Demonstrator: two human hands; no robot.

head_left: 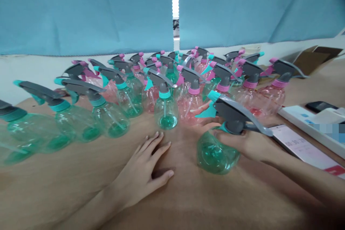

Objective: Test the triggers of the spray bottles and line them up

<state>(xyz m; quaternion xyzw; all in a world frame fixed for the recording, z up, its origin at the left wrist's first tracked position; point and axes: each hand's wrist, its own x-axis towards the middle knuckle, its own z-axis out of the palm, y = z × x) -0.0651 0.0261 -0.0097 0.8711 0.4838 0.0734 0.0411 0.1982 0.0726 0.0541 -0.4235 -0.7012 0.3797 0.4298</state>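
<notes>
My right hand grips a green spray bottle around its neck, under a grey trigger head with turquoise nozzle and trigger. The bottle leans, its base swung toward the left. Flat on the table lies my left hand, fingers spread and nothing in it. Just beyond its fingertips stands another green spray bottle, upright. A pink spray bottle is right beside that one, partly behind my right fingers.
Several green spray bottles line the left side. More pink and green ones crowd the back. At right lie a phone showing a timer, a white box and a dark object. An open cardboard box stands behind, near a blue curtain.
</notes>
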